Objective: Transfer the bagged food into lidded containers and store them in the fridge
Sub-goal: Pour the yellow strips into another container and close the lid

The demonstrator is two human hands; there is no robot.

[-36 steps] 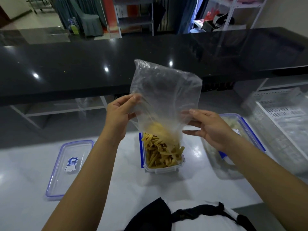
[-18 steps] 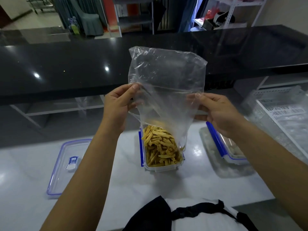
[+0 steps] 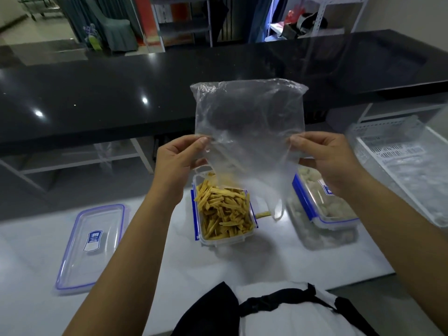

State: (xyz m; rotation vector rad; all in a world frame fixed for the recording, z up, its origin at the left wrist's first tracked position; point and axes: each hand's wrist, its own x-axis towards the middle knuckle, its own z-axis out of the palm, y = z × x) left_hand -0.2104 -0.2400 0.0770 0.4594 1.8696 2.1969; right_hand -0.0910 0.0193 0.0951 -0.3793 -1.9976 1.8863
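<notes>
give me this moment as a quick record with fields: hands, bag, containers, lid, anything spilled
left hand: pinches the left edge of the clear plastic bag
right hand: pinches the bag's right edge
bag: held up, upside down above the open container, looks nearly empty
open container: full of yellow food strips, no lid on
loose lid: lies flat on the white counter, to the left
second container: on the right, lid on, pale food inside
spilled: one yellow strip lies on the counter just right of the open container
</notes>
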